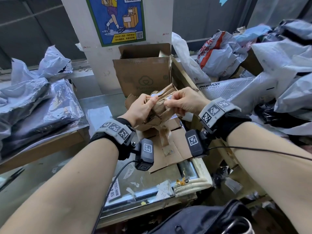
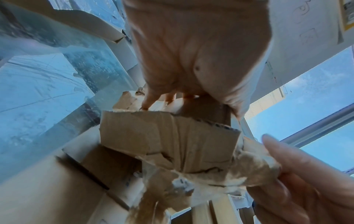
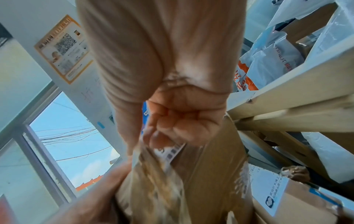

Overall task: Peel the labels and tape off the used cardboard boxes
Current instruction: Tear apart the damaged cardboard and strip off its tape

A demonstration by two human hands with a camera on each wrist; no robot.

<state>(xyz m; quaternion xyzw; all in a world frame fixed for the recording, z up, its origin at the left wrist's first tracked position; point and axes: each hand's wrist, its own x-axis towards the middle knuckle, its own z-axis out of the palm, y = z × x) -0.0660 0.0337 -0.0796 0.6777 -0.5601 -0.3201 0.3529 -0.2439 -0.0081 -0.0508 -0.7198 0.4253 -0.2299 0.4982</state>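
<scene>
Head view | grey bags (image 1: 38,97) piled far left | left hand (image 1: 141,109) curled round crumpled cardboard box (image 1: 162,105), held above glass counter (image 1: 94,115) | right hand (image 1: 183,101) pinching strip of tape (image 3: 159,178) on box top | more bags (image 1: 278,73) heaped right
</scene>
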